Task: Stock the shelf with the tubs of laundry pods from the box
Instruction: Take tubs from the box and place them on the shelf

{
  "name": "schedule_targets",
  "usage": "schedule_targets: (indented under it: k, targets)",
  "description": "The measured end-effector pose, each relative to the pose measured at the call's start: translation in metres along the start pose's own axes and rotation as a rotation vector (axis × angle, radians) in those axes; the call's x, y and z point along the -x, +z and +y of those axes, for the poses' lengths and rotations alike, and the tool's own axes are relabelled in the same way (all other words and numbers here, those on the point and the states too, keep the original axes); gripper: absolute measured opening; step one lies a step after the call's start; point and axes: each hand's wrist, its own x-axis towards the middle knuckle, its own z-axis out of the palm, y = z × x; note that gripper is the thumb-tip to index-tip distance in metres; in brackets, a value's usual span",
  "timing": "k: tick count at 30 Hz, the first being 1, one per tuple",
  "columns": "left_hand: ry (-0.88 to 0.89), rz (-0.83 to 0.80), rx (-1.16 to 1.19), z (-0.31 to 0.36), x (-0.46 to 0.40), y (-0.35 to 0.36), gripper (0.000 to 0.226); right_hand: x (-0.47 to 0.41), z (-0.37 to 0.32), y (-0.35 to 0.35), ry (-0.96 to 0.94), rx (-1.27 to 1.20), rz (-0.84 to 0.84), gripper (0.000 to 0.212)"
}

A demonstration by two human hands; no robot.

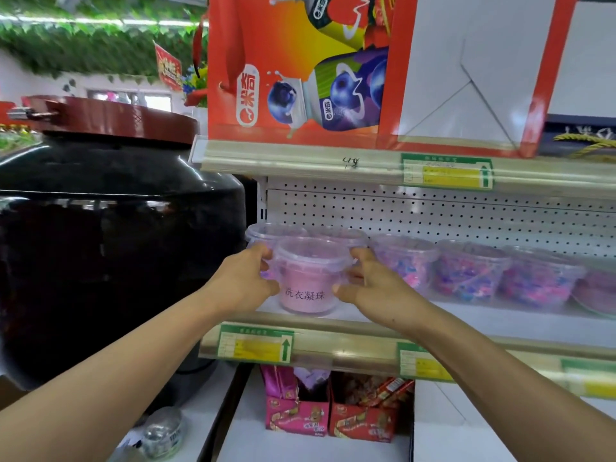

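Head view. Grip: left hand (245, 281) and right hand (370, 288) clasp the tub (308, 278) from opposite sides, fingers curled under the lid rim. Tub sits at the shelf (466, 315) front edge, near its left end. Judged light, thin-walled, slick plastic, best held under the rim. Both forearms extended forward, converging.

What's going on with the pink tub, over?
Left hand and right hand grip the pink tub from both sides. Tub at the shelf front edge, two tubs close behind. Nothing blocking.
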Motion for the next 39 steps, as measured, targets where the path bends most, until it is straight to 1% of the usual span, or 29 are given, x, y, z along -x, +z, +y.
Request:
schedule_targets:
  k: [1,3,6,8,11,13,16,18,21,23,25,30,34,39]
  targets:
    - [-0.007,-0.017,-0.033,-0.001,0.002,-0.001,0.052,0.003,0.0,0.001,-0.017,0.074,-0.001,0.071]
    - [-0.006,-0.011,-0.105,-0.003,0.008,-0.001,0.054,0.013,0.004,0.003,-0.083,0.256,0.079,0.067]
    - [0.044,0.104,-0.155,0.002,0.019,0.004,0.061,0.033,0.01,0.002,-0.135,0.444,0.221,0.065]
    - [0.129,0.208,-0.153,0.013,0.029,0.011,0.063,0.048,0.017,-0.002,-0.174,0.534,0.284,0.063]
    - [0.314,0.36,-0.234,0.037,0.051,0.026,0.06,0.073,0.03,-0.011,-0.217,0.601,0.351,0.055]
    - [0.443,0.357,-0.226,0.054,0.069,0.042,0.054,0.091,0.044,-0.017,-0.209,0.624,0.381,0.047]
    - [0.547,0.207,-0.191,0.071,0.097,0.081,0.044,0.121,0.073,-0.024,-0.144,0.627,0.384,0.042]
    - [0.58,0.106,-0.197,0.077,0.113,0.114,0.04,0.143,0.098,-0.027,-0.091,0.629,0.349,0.043]
    - [0.532,-0.068,-0.218,0.084,0.133,0.169,0.044,0.177,0.142,-0.03,0.042,0.645,0.248,0.049]
    - [0.467,-0.208,-0.221,0.086,0.147,0.207,0.045,0.202,0.174,-0.031,0.118,0.619,0.191,0.049]
    - [0.416,-0.309,-0.217,0.088,0.16,0.241,0.042,0.227,0.206,-0.032,0.194,0.627,0.132,0.047]
    - [0.326,-0.496,-0.264,0.104,0.2,0.334,0.04,0.292,0.293,-0.044,0.385,0.588,-0.034,0.047]
    - [0.243,-0.649,-0.261,0.114,0.226,0.392,0.042,0.333,0.346,-0.048,0.503,0.543,-0.135,0.047]
    - [0.251,-0.783,-0.289,0.123,0.238,0.444,0.04,0.364,0.388,-0.054,0.674,0.492,-0.211,0.043]
